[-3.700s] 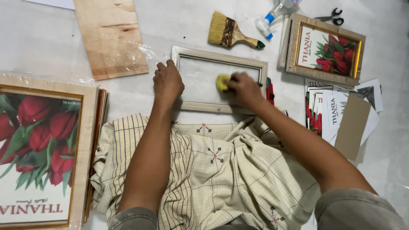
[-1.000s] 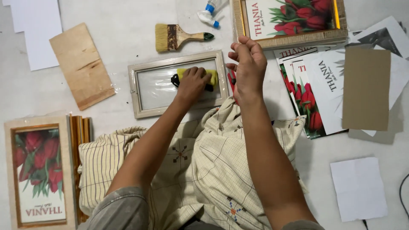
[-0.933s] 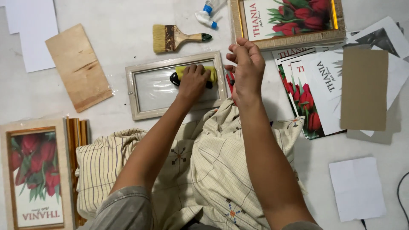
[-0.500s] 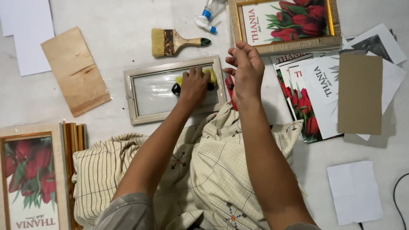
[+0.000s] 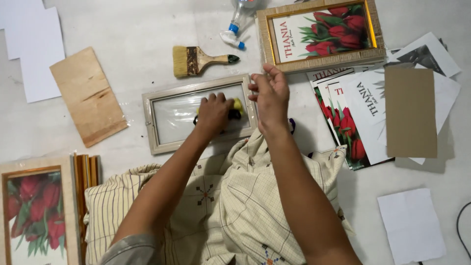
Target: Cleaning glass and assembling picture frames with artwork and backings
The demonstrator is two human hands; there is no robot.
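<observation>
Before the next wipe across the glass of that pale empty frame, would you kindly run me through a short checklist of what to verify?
1. Left hand presses the yellow cloth on the glass: ok.
2. Right hand steadies the pale frame at its right edge: ok.
3. Frame lies flat on the floor: ok.
4. Paintbrush lies apart from the frame: ok.
5. Spray bottle capped or closed: cannot tell.
6. Glass free of streaks: cannot tell, glare hides it.
</observation>
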